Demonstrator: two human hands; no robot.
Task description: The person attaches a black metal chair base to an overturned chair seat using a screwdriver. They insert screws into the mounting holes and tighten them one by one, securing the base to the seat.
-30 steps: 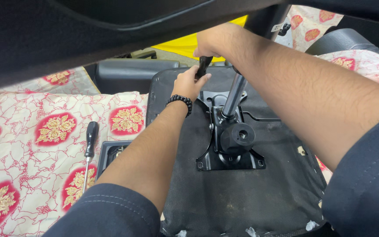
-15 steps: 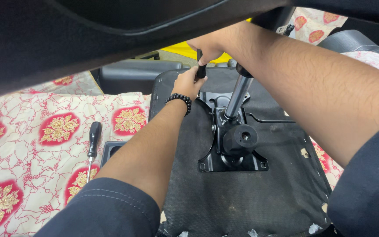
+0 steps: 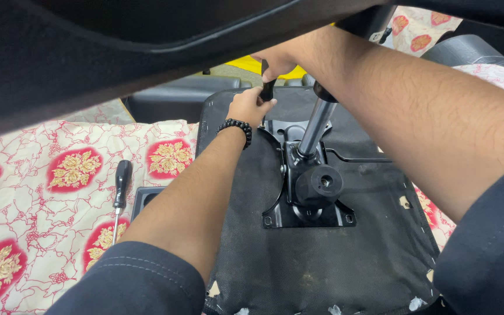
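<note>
We've got both hands up at the far edge of the chair seat [image 3: 322,268], which lies upside down w/ its black underside facing us. Our left hand [image 3: 251,108], bead bracelet [image 3: 235,127] on the wrist, has its fingers pinched round a small black handle [image 3: 268,88] just past the seat's metal plate [image 3: 298,175]. Our right hand [image 3: 278,59] is right above the same handle, fingers curled down onto its top; the rest of that hand is partly hidden by the dark panel overhead, so can't tell the exact grip. The handle stands roughly upright, just left of the silver gas cylinder [image 3: 316,125] that rises tilted from the plate's centre. A thin lever rod [image 3: 357,158] sticks out right of the plate. Left of the seat, a screwdriver [image 3: 120,189] lies on the red-and-cream floral cloth [image 3: 48,192], well apart from both hands.
</note>
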